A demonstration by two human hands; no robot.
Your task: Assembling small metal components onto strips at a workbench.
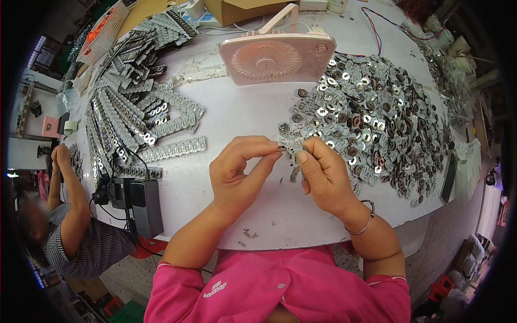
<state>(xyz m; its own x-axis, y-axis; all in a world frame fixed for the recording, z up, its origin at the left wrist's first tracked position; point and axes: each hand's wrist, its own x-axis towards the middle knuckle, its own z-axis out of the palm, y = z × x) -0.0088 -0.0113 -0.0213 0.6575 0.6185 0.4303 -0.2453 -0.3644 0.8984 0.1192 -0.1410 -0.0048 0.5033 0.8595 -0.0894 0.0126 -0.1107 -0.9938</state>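
Note:
My left hand (237, 171) pinches a tiny dark piece, too small to name, between thumb and forefinger. Across a narrow gap, my right hand (327, 173) closes thumb and curled forefinger on a small metal part, mostly covered by the fingers. Between the fingertips shows a small silvery metal part (292, 156); which hand bears its weight I cannot tell. Just beyond my right hand spreads a large heap of small metal parts (371, 124) with round discs on them. Left of my left hand lie many metal strips (175, 149) made of joined parts, fanned and stacked.
A pink fan (277, 58) stands beyond my hands on the white table (188, 215). Black boxes with cables (145, 207) sit at the left edge. A cardboard box (242, 11) and white basket (105, 32) are at the back. Another person (81, 231) works at left.

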